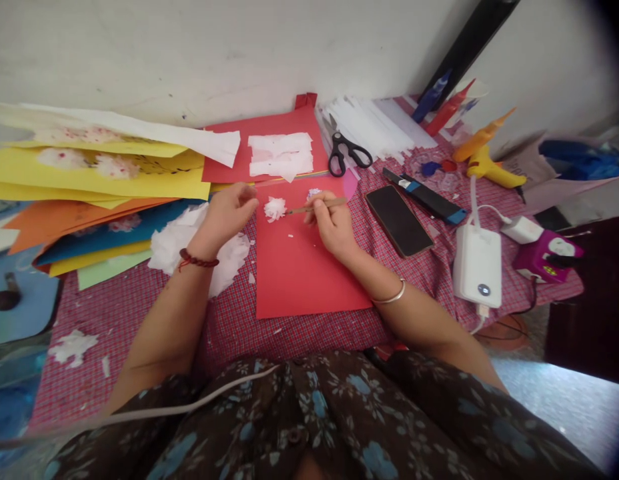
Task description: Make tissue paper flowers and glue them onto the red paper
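My right hand (333,223) pinches a slender brown paintbrush (309,209) above a red paper sheet (309,273). Its dark tip points left and meets, or nearly meets, the edge of a fluffy white paper flower (275,209) on the sheet. Partly behind my right fingers is a small white and purple paper piece (313,193). My left hand (233,210) hovers by the sheet's left edge, fingers loosely bent and apart, holding nothing. Crumpled white tissue paper (229,260) lies under and around that wrist.
Black-handled scissors (344,148) lie behind the sheet. To the right are a phone (399,220), a utility knife (432,198), a yellow glue gun (494,170) and a white power bank (477,263). Stacked coloured papers (139,233) fill the left. A cable (189,408) crosses close to my body.
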The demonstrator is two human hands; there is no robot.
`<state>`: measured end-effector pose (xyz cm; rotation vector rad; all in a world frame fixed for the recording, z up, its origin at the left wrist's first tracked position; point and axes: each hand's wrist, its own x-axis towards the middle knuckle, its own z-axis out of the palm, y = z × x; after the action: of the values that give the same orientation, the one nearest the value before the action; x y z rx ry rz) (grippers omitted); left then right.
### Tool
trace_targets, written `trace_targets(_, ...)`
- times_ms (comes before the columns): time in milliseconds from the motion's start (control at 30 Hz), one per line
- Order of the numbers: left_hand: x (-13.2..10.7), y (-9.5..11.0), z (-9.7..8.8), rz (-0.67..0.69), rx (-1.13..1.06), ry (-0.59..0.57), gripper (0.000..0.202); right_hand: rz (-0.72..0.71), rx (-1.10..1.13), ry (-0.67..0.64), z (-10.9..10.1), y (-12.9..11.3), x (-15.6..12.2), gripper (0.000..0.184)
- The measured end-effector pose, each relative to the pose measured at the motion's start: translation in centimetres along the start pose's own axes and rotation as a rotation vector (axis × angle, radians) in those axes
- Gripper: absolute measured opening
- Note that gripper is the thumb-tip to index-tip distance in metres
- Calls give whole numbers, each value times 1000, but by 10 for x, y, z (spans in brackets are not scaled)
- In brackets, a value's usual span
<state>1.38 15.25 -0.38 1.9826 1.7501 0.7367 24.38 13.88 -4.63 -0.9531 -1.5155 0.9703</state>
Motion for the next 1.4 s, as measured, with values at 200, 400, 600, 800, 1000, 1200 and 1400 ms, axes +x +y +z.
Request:
trace_targets(200,-33,12,-44,82,178,-157,16,263,299,-18,-2,16,4,45)
trace_targets(400,-77,-8,-35,179,360,-288,26,281,340,-60,-3,23,6,45)
trace_targets(600,-106,-18,-11,64,429,-147,58,261,344,-70,-2,24,5,45)
trace_targets(800,-109,-13,1,65,525,-26,37,256,330,-72,-1,25,5,42)
trace_targets(1000,-104,-9,8,91,577,6,16,237,312,-84,-1,25,5,42)
trace_targets(1200,-101,1,-29,45,132,155,11,243,352,-75,-2,23,6,45)
trace_targets(1400,-97,20,-63,-165,-385,63,11,239,376,-64,-2,22,6,42)
